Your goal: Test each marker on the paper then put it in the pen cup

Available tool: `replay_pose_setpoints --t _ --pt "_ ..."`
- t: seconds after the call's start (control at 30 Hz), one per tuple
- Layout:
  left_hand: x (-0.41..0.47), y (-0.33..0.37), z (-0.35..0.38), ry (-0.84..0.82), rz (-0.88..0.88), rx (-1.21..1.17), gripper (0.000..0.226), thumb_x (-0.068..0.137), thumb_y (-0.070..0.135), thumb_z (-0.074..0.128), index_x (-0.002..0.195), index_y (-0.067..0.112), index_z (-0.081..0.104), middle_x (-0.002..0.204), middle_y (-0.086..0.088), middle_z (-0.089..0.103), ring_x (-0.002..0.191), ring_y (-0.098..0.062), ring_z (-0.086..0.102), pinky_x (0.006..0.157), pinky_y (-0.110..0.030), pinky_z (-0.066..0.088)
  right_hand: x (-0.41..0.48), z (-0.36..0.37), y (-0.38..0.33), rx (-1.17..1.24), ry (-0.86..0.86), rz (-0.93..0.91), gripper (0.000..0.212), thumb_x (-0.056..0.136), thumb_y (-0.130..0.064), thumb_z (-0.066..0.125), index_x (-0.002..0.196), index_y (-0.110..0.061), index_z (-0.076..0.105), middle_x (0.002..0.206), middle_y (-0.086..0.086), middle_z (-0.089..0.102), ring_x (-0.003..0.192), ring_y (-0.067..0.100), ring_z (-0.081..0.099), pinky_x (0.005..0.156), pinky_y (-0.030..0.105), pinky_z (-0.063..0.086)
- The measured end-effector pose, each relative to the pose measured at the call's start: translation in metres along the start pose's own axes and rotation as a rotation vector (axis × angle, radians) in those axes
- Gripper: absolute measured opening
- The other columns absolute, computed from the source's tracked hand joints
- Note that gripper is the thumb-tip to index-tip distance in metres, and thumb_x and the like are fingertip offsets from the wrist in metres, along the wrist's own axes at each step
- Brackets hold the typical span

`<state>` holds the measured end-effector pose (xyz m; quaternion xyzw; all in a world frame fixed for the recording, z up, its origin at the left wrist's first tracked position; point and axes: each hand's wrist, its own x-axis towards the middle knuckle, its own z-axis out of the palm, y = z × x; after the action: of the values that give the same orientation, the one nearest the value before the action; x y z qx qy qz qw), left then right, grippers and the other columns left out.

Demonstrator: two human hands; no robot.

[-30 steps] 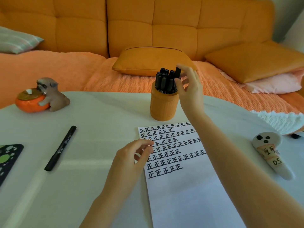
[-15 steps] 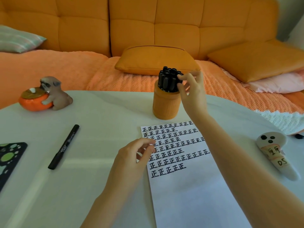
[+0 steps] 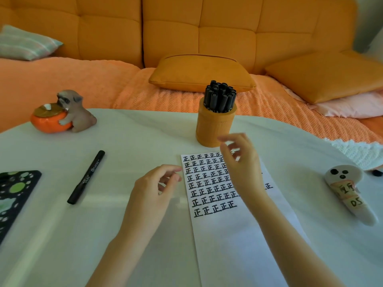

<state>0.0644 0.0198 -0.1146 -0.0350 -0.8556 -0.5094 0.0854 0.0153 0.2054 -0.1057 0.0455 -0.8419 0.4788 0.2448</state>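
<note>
right grip (image 3: pixel 241 162): we've got it loose, empty, over the paper (image 3: pixel 238 235)
left grip (image 3: pixel 154 191): half-curled, empty, just left of paper
bench (image 3: pixel 124 137): pen cup (image 3: pixel 215 129) behind paper, spare marker (image 3: pixel 86 177) further left

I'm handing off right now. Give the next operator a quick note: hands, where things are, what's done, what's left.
Left hand: empty, loosely curled, at the left edge of the paper.
Right hand: empty, fingers open, above the paper's top rows, in front of the pen cup.
Done: many capped markers stand in the cup; rows of test marks fill the upper paper.
Left: one black marker, capped, lies on the table to the left. Test it, then cup it.
</note>
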Motion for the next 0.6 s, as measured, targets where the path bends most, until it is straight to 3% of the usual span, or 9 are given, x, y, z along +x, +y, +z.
replay_pose_setpoints --t 0.23,0.33,0.4,0.5,0.6 --pt "-0.004 -0.013 -0.016 0.094 -0.028 0.106 0.016 0.091 0.018 0.058 0.1 0.026 0.068 0.09 0.015 0.068 0.079 -0.003 0.059 0.067 -0.007 0.041 -0.061 0.008 -0.02 0.189 -0.23 0.295 0.022 0.092 -0.009 0.056 0.091 -0.027 0.067 0.089 -0.01 0.069 0.071 0.005 0.057 0.059 0.012 0.043" --pt "-0.004 -0.023 -0.034 0.217 -0.027 0.318 0.021 0.091 0.011 0.057 0.108 0.019 0.066 0.103 0.006 0.065 0.099 -0.017 0.057 0.086 -0.024 0.042 -0.066 0.013 -0.021 0.165 -0.278 0.326 0.022 0.093 -0.011 0.055 0.089 -0.031 0.066 0.086 -0.01 0.069 0.073 0.015 0.058 0.059 0.013 0.042" --pt "-0.002 -0.033 -0.049 0.287 -0.055 0.482 0.027 0.089 0.007 0.059 0.114 0.015 0.064 0.115 -0.004 0.063 0.111 -0.028 0.05 0.093 -0.035 0.039 -0.067 0.016 -0.021 0.135 -0.302 0.329 0.022 0.093 -0.012 0.055 0.088 -0.031 0.066 0.086 -0.011 0.069 0.072 0.013 0.057 0.06 0.014 0.041" --pt "0.001 -0.046 -0.064 0.304 -0.191 0.635 0.038 0.086 0.006 0.062 0.124 0.011 0.057 0.127 -0.014 0.055 0.121 -0.037 0.04 0.096 -0.048 0.036 -0.067 0.016 -0.022 0.121 -0.317 0.312 0.021 0.093 -0.011 0.056 0.089 -0.03 0.066 0.086 -0.011 0.069 0.07 0.008 0.055 0.061 0.013 0.041" --pt "0.001 -0.054 -0.066 0.242 -0.347 0.681 0.048 0.087 0.011 0.06 0.133 0.007 0.047 0.136 -0.019 0.045 0.125 -0.041 0.035 0.098 -0.051 0.034 -0.066 0.012 -0.021 0.13 -0.292 0.311 0.021 0.093 -0.012 0.056 0.089 -0.03 0.067 0.083 -0.009 0.069 0.067 0.017 0.053 0.058 0.017 0.042"
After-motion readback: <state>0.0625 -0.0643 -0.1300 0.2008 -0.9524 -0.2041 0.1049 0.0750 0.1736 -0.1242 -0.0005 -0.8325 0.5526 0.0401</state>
